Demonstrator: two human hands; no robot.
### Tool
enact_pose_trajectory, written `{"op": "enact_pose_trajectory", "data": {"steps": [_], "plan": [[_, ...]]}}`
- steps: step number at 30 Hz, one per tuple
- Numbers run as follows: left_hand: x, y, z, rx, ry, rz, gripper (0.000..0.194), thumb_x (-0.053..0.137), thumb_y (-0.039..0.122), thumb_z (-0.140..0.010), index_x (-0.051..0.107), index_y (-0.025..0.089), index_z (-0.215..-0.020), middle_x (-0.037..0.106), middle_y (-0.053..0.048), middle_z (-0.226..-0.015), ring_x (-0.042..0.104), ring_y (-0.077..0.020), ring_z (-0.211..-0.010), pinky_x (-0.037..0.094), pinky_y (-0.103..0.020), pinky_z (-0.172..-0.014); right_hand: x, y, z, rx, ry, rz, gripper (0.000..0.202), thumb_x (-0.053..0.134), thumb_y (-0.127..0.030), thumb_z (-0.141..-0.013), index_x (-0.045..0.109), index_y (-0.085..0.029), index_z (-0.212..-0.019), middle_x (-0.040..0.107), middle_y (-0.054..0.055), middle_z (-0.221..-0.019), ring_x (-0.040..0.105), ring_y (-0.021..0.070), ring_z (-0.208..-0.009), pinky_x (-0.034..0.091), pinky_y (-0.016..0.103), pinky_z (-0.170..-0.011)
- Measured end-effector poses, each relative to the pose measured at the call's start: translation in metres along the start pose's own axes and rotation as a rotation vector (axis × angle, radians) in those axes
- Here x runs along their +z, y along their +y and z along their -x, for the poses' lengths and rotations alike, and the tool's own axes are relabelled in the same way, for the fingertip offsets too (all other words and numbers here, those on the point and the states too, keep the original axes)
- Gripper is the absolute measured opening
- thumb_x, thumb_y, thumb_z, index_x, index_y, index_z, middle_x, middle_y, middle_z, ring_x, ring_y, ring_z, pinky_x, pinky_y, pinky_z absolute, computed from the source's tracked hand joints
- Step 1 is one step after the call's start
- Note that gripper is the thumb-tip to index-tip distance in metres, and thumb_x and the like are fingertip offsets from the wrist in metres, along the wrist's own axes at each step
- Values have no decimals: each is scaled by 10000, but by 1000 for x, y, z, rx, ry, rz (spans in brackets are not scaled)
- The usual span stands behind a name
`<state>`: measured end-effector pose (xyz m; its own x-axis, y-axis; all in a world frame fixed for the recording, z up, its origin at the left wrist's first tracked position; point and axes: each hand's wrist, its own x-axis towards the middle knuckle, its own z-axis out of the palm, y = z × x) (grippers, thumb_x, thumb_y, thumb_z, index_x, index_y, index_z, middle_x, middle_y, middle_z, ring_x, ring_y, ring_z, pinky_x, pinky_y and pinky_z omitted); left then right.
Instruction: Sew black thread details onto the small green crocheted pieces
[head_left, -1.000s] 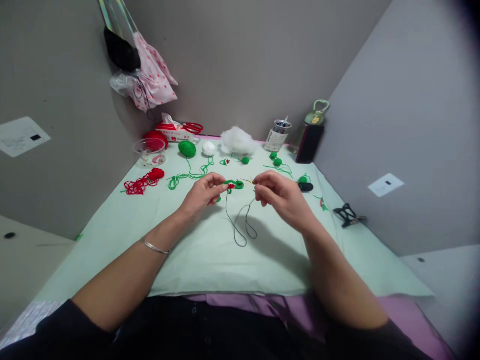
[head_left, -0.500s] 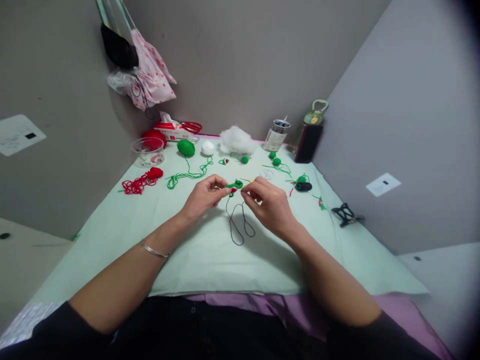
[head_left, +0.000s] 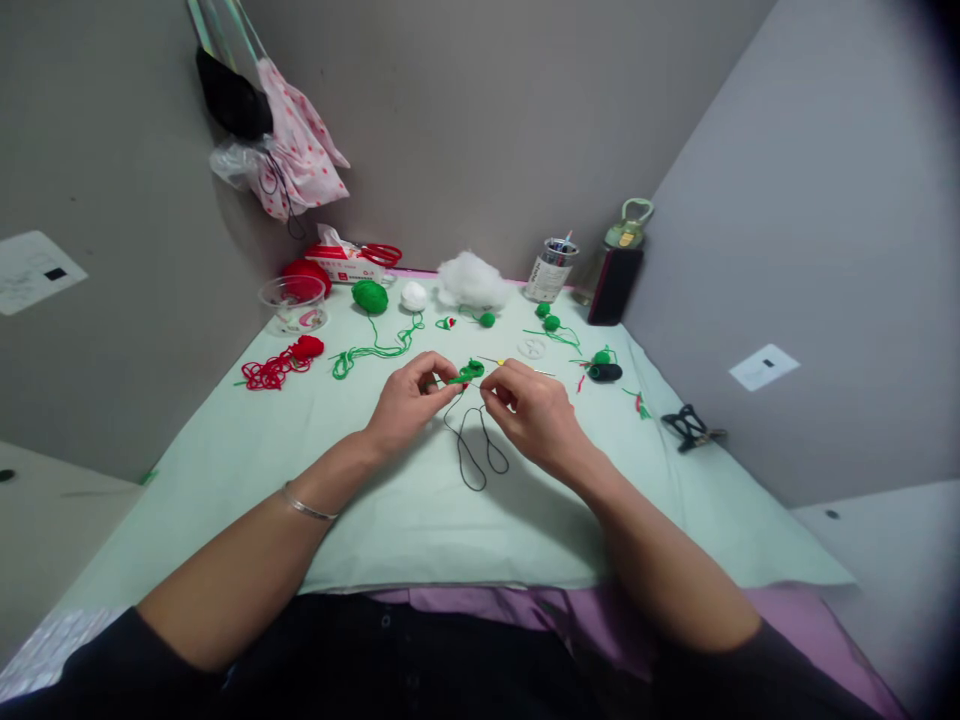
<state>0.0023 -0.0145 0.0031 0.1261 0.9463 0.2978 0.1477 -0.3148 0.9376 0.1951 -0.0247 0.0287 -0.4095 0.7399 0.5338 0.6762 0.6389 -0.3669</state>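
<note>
My left hand pinches a small green crocheted piece between thumb and fingers. A bit of red shows beneath it. My right hand is closed at the piece's right side, its fingertips on a thin dark strand that reaches the piece; whether a needle is there is too fine to tell. Black thread hangs from the piece and loops across the cloth below, running up to my right fingers. A crochet hook with a yellow part shows just behind my right hand, apparently lying on the table.
Red yarn, a green yarn ball, a white ball and stuffing lie behind. On the right are small green balls, black thread, a pen tin, a phone and a black clip.
The green piece has turned slightly in my left fingers, so less red shows. The black thread below it has shifted a little left. My right hand stays close to the piece.
</note>
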Motion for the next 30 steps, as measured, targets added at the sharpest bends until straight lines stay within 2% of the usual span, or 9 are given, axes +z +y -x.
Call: {"op": "enact_pose_trajectory", "data": {"steps": [5, 10, 12, 15, 17, 19, 24, 27, 30], "plan": [[3, -5, 4, 190, 47, -143, 51, 681, 252, -843, 654, 212, -832, 564, -4, -842, 443, -109, -609, 374, -267, -610, 5, -2, 0, 54, 8, -51, 138, 536, -90, -857, 575, -194, -775, 575, 4, -713, 468, 127, -603, 335, 265, -601], [4, -7, 8, 237, 43, -186, 56, 677, 277, -866, 695, 226, -881, 602, -25, -853, 469, -130, -635, 388, -278, -622, 11, -4, -2, 150, 19, -208, 100, 572, -154, -867, 582, -198, -777, 559, -3, -679, 471, 133, -608, 350, 272, -602], [6, -6, 10, 256, 53, -173, 68, 675, 281, -872, 704, 230, -906, 615, -35, -881, 484, -132, -647, 405, -281, -631, 12, -2, -5, 233, 4, -375, 100, 606, -220, -872, 592, -194, -776, 554, -10, -673, 468, 127, -609, 356, 272, -594], [8, -4, 10, 267, 102, -122, 70, 686, 276, -863, 702, 227, -912, 615, -43, -927, 528, -140, -709, 449, -286, -680, 12, 4, -9, 378, -89, -743, 185, 671, -357, -849, 624, -185, -799, 545, -22, -664, 450, 111, -581, 357, 265, -556], [9, -1, 8, 209, 106, -25, 94, 696, 274, -850, 671, 221, -925, 606, -36, -948, 555, -141, -755, 478, -286, -715, 12, 8, -11, 429, -103, -918, 243, 719, -412, -808, 647, -181, -827, 542, -28, -664, 441, 101, -566, 358, 261, -543], [8, 3, 6, 84, 67, 147, 166, 710, 274, -832, 623, 216, -961, 598, -22, -962, 587, -138, -784, 505, -286, -740, 14, 11, -12, 440, -38, -968, 256, 747, -419, -782, 665, -182, -835, 548, -28, -661, 444, 100, -565, 364, 262, -542], [3, 13, 0, -208, -103, 502, 220, 669, 375, -872, 610, 184, -963, 608, -16, -904, 611, -128, -796, 531, -282, -781, 18, 10, -10, 377, 107, -865, 192, 750, -374, -794, 700, -190, -815, 617, -2, -726, 487, 110, -603, 402, 270, -562], [1, 15, -1, -302, -211, 575, 242, 695, 402, -857, 642, 173, -912, 620, -21, -884, 604, -120, -782, 533, -269, -768, 19, 8, -9, 330, 133, -818, 184, 748, -375, -803, 717, -195, -819, 653, 22, -809, 526, 120, -650, 439, 276, -596], [1, 12, -1, -353, -223, 624, 236, 762, 354, -804, 659, 177, -920, 637, -14, -871, 618, -113, -772, 530, -266, -778, 21, 9, -9, 327, 106, -786, 177, 737, -374, -814, 722, -197, -819, 657, 26, -812, 543, 123, -657, 457, 277, -602]]}}
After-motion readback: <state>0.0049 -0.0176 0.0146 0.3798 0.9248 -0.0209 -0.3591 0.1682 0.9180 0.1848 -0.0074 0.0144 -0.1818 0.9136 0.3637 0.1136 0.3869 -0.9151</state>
